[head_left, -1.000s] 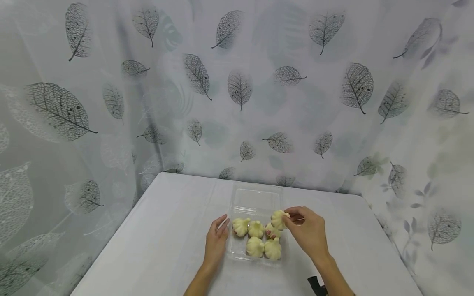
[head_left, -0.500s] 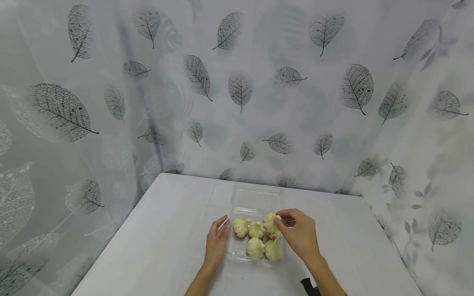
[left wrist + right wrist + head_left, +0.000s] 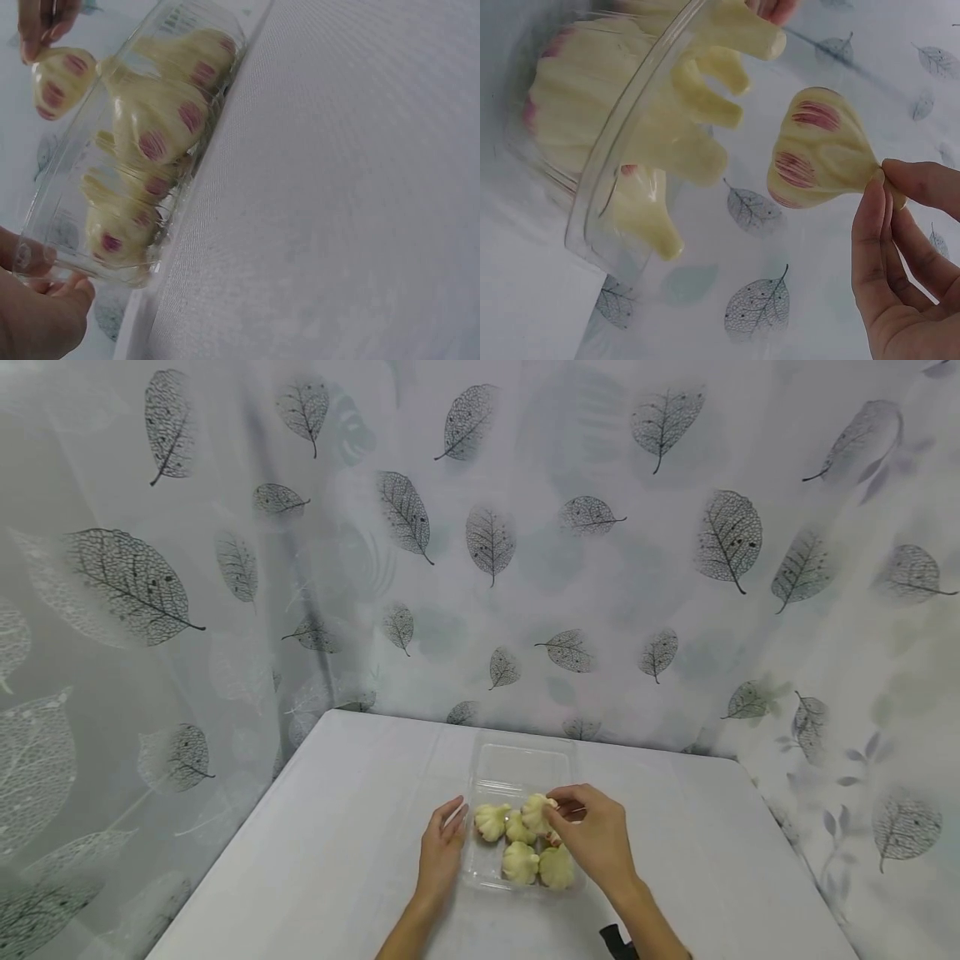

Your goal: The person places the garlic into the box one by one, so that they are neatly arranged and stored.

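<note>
Thumb and fingertips of my right hand [image 3: 596, 835] pinch a garlic bulb [image 3: 817, 150] by its narrow stem. The bulb is pale yellow with pink patches and hangs above the rim of an open clear plastic container [image 3: 482, 870], as the right wrist view shows. Several similar garlic bulbs [image 3: 520, 862] sit inside, stems upward; one at the right is partly hidden by my right hand. My left hand [image 3: 441, 853] touches the container's left side with relaxed fingers. In the left wrist view, one finger shows through the clear edge.
The container's raised lid [image 3: 522, 764] extends towards the back of the white table [image 3: 360, 802]. A black object [image 3: 617, 942] shows beside my right forearm. Leaf-patterned curtains [image 3: 487, 602] stand behind and at both sides.
My right hand has moved left with the garlic bulb, from above the container's right side towards its middle. My left hand stays at the container's left side.
</note>
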{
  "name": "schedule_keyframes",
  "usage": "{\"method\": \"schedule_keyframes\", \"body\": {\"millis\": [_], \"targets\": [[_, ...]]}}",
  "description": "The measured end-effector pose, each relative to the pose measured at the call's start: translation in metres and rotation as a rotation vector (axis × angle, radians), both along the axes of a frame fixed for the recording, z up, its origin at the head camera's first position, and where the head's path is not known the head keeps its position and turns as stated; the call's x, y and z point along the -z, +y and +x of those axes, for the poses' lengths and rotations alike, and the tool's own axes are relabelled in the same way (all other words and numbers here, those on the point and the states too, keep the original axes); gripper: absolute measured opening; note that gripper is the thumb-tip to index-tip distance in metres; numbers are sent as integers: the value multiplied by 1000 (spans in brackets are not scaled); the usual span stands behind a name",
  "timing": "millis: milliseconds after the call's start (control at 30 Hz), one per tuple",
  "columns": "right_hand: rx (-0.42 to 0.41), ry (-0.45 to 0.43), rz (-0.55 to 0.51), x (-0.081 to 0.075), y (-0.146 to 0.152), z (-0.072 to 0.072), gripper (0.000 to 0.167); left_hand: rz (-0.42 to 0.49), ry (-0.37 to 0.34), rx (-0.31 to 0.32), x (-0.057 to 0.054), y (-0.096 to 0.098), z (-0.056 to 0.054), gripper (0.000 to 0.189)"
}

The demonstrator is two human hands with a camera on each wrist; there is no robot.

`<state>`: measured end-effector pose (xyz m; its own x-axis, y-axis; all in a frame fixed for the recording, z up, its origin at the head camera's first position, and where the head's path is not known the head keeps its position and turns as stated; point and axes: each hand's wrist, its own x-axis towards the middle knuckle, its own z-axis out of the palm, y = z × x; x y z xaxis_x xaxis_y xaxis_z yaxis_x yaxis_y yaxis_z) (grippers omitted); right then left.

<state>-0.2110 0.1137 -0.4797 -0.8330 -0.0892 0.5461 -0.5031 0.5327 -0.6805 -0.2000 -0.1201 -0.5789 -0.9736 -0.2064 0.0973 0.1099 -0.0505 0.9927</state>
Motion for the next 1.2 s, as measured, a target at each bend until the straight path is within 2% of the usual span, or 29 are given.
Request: {"method": "schedule_keyframes", "body": {"millis": [500, 1033, 1200], "targets": [[-63, -28, -25, 5, -21, 7, 27, 14, 0, 14, 0, -2, 1, 44], [-134, -5, -40, 16, -37, 10, 28, 19, 20, 19, 1, -1, -1, 43], [-149, 31, -32, 19, -42, 11, 28, 21, 19, 22, 2, -2, -2, 44]]}}
